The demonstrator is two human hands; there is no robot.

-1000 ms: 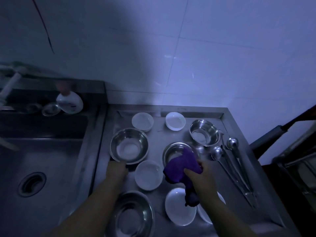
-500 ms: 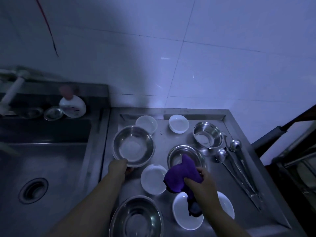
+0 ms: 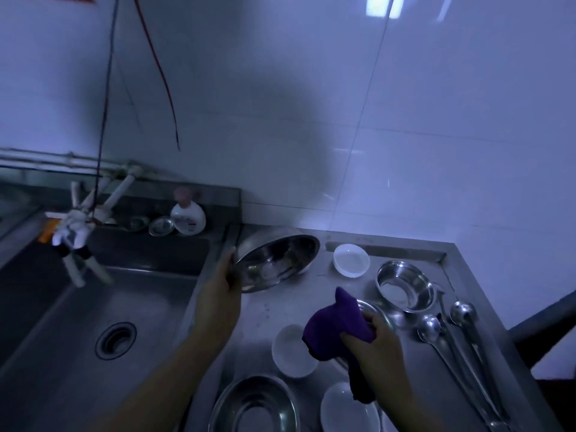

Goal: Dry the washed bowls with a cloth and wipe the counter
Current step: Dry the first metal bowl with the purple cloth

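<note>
Setting: dim tiled kitchen, steel counter (image 3: 467, 363) crowded with washed dishes, sink (image 3: 93, 307) to the left of it.
Left hand (image 3: 223, 294): closed on the near rim of the large steel bowl (image 3: 276, 261), thumb side up; bowl lifted off the counter and tilted, mouth turned toward the right hand.
Right hand (image 3: 378, 341): fingers pinched tight around the bunched purple cloth (image 3: 338, 325), a loose tail hanging below the fist.
Cloth relative to the held bowl: below and to the right of it, well apart, not yet touching.
Under the cloth hand: a shallow steel dish (image 3: 378, 316), partly hidden; a white bowl (image 3: 291, 350) just left of the fist.
Beyond the right hand: deep steel bowl (image 3: 405, 285), small white bowl (image 3: 350, 260), ladles (image 3: 448, 332) lying further right.
Nearest the body: another steel bowl (image 3: 254, 406) and a white plate (image 3: 347, 410).
Step in hand: likely presenting the first big bowl for drying; counter wiping not started.
Next move: bring the cloth up into the tilted bowl and sweep the inside while the left hand turns the rim; firm hold needed, since wet steel may slip.
Change from half a second ago: bowl then sitting flat on the counter with the left hand at its rim, now raised and tipped; cloth hand in much the same place; view tilted up toward the wall.
</note>
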